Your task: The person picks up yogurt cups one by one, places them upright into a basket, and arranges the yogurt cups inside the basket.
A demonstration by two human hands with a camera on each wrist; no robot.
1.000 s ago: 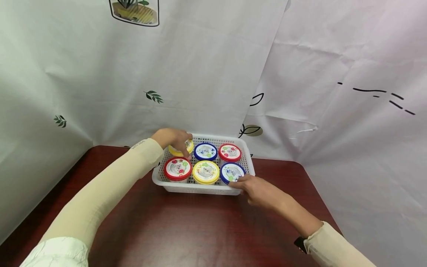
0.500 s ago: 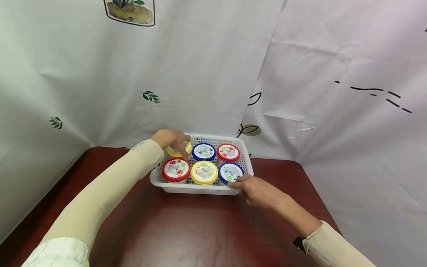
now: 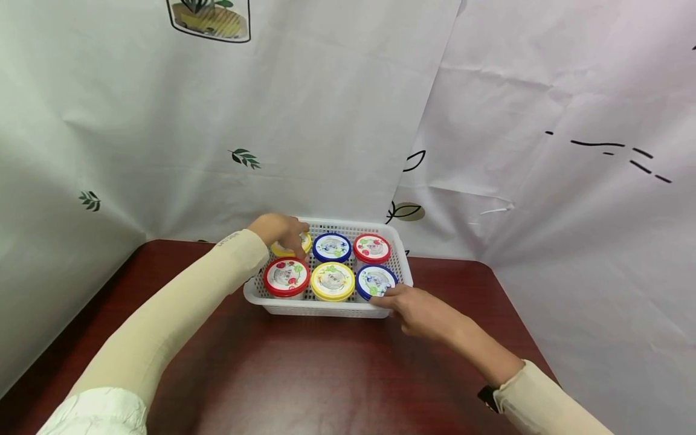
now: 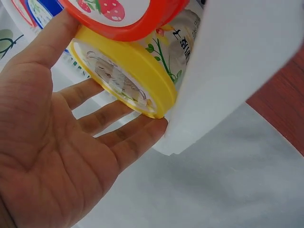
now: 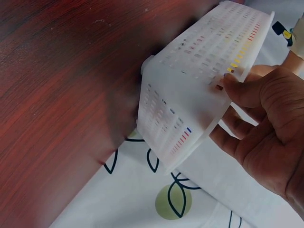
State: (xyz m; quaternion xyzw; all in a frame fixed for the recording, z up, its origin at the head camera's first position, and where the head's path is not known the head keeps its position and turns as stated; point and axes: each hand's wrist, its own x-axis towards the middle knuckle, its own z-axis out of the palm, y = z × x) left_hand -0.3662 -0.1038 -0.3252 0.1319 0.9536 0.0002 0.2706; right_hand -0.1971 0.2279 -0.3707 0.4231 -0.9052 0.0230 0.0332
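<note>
Several round jars with printed lids sit in a white plastic basket (image 3: 326,310). My left hand (image 3: 278,231) reaches over the back-left yellow-lidded jar (image 4: 147,71), thumb at one side of the lid and fingers along the other. Close by the thumb is a red-lidded jar (image 3: 286,278). At the front-right corner my right hand (image 5: 270,123) grips the basket rim, thumb on the outer wall and other fingers over the edge. Its index fingertip overlaps the blue-lidded jar (image 3: 375,281) in the head view. Another yellow-lidded jar (image 3: 333,281) stands at front centre.
A second blue-lidded jar (image 3: 331,246) and red-lidded jar (image 3: 372,248) fill the back row. The basket rests toward the back of a dark red wooden table (image 3: 321,374). White printed cloth (image 3: 337,121) hangs behind and beside the table.
The view has shifted slightly, so everything appears a little further left. Both hands keep their places at the jar and basket.
</note>
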